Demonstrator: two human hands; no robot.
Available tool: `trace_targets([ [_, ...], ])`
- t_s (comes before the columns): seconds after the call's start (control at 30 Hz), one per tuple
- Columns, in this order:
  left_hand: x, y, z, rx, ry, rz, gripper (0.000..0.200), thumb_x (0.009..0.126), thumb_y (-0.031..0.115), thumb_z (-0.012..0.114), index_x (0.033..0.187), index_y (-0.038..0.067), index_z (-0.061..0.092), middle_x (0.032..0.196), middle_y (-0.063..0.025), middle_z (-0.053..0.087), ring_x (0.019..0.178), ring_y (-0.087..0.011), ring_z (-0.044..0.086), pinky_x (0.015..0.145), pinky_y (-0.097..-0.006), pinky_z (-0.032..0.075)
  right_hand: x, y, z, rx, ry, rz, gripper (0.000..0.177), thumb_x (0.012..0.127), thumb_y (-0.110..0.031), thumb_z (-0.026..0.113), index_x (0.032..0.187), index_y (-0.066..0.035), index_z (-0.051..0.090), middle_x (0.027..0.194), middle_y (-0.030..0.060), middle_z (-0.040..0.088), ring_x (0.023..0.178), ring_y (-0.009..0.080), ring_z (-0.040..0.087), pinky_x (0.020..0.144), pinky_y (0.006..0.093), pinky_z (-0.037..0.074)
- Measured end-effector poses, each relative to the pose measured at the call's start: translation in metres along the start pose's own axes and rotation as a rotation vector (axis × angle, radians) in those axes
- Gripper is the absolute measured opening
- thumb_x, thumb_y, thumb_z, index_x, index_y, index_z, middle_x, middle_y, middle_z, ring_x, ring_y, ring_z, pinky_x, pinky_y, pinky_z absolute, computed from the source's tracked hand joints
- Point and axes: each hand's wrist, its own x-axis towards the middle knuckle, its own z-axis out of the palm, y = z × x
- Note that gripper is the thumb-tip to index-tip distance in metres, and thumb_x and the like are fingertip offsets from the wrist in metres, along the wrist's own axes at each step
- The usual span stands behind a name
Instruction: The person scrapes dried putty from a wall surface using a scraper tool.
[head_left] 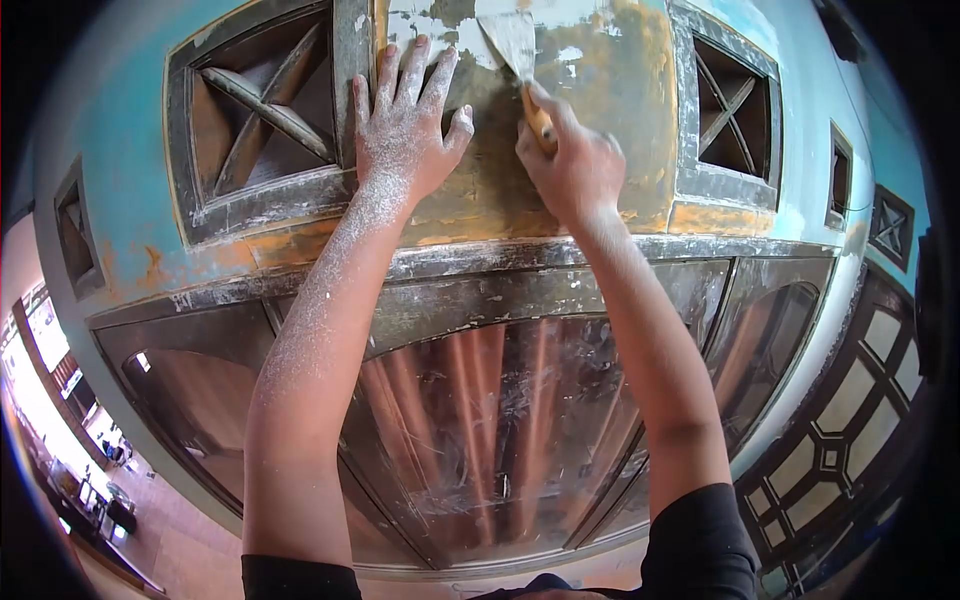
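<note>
My left hand point(405, 125), dusted white with powder, lies flat with fingers spread on the scraped wall panel point(600, 120) above a window. My right hand point(570, 165) grips the wooden handle of a putty knife point(512, 45). Its wide metal blade rests against the wall near the top of the view, where patches of white filler and worn orange and brown paint show. Both my forearms reach upward, and the left one is covered in white dust.
Vent openings with crossed bars sit left point(265, 115) and right point(735, 100) of the panel. Below runs a paint-smeared grey window frame point(500, 265) with arched glass panes point(480, 430). The surrounding wall is turquoise point(120, 150). A dark lattice window point(840, 450) stands at the right.
</note>
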Motion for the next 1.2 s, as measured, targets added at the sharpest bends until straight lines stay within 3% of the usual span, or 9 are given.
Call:
trace_targets([
  [0.1,-0.001,0.000,0.000,-0.007,0.006,0.004,0.068,0.100,0.043,0.055,0.162,0.024,0.034,0.170,-0.0056,0.025,0.158,-0.0317,0.018,0.126,-0.0604,0.013,0.049,-0.012,-0.006,-0.078,0.022,-0.003,0.043,0.097,-0.042,0.062,0.138,-0.031,0.059,0.086,0.0081,0.077,0.082,0.0313,0.075,0.081,0.0444,0.056],
  [0.23,-0.001,0.000,-0.002,-0.014,-0.004,0.001,0.068,0.100,0.043,0.055,0.162,0.024,0.034,0.171,-0.0055,0.025,0.158,-0.0317,0.018,0.127,-0.0594,0.013,0.087,-0.010,0.006,-0.063,0.164,-0.032,0.045,0.097,-0.044,0.064,0.141,-0.036,0.060,0.088,0.0124,0.076,0.083,0.0333,0.074,0.076,0.0461,0.057],
  [0.53,-0.003,-0.002,0.000,-0.041,0.007,-0.002,0.069,0.099,0.044,0.056,0.162,0.024,0.034,0.170,-0.0060,0.025,0.158,-0.0311,0.018,0.127,-0.0590,0.013,0.054,-0.003,0.016,0.055,0.286,0.004,0.035,0.092,-0.047,0.067,0.119,-0.025,0.068,0.081,0.0105,0.075,0.077,0.0325,0.074,0.073,0.0483,0.055],
  [0.73,0.003,-0.004,-0.003,-0.055,0.024,0.005,0.069,0.098,0.044,0.057,0.161,0.025,0.036,0.170,-0.0051,0.026,0.157,-0.0309,0.020,0.127,-0.0576,0.015,0.135,0.019,0.008,-0.090,0.312,0.112,0.042,0.093,-0.052,0.066,0.127,-0.028,0.067,0.094,0.0148,0.077,0.091,0.0383,0.074,0.079,0.0498,0.056],
  [0.77,0.003,-0.005,-0.004,-0.063,0.019,0.006,0.068,0.098,0.044,0.058,0.160,0.026,0.037,0.170,-0.0046,0.027,0.157,-0.0307,0.021,0.127,-0.0571,0.015,0.147,0.019,0.009,0.398,0.405,-0.045,0.039,0.093,-0.035,0.064,0.122,-0.009,0.068,0.104,0.0230,0.074,0.098,0.0436,0.071,0.087,0.0524,0.054],
  [0.8,0.001,-0.006,-0.005,-0.074,0.010,0.004,0.068,0.097,0.044,0.058,0.160,0.026,0.038,0.169,-0.0041,0.027,0.157,-0.0305,0.022,0.127,-0.0566,0.015,0.143,0.022,0.012,0.394,0.397,-0.042,0.039,0.093,-0.035,0.064,0.122,-0.009,0.068,0.104,0.0230,0.074,0.098,0.0436,0.071,0.087,0.0524,0.054],
  [0.87,0.001,-0.009,-0.004,-0.091,0.025,0.011,0.067,0.097,0.043,0.059,0.159,0.027,0.040,0.169,-0.0037,0.029,0.157,-0.0303,0.023,0.127,-0.0568,0.015,0.131,0.019,0.007,-0.002,0.299,0.072,0.043,0.093,-0.053,0.066,0.129,-0.029,0.065,0.095,0.0155,0.077,0.092,0.0389,0.073,0.079,0.0505,0.056],
  [1.0,-0.002,-0.009,-0.002,-0.086,0.027,0.014,0.067,0.097,0.044,0.058,0.159,0.027,0.039,0.169,-0.0039,0.028,0.157,-0.0300,0.022,0.127,-0.0567,0.015,0.079,0.013,0.003,-0.083,0.122,0.065,0.045,0.090,-0.050,0.068,0.129,-0.027,0.062,0.091,0.0147,0.076,0.088,0.0380,0.074,0.079,0.0497,0.056],
  [1.2,-0.002,-0.008,-0.001,-0.072,0.042,0.008,0.066,0.098,0.044,0.057,0.159,0.027,0.039,0.169,-0.0034,0.028,0.157,-0.0294,0.022,0.127,-0.0568,0.015,0.105,0.037,0.003,-0.063,0.325,0.121,0.040,0.094,-0.049,0.064,0.127,-0.027,0.062,0.090,0.0129,0.077,0.085,0.0389,0.074,0.078,0.0508,0.056],
])
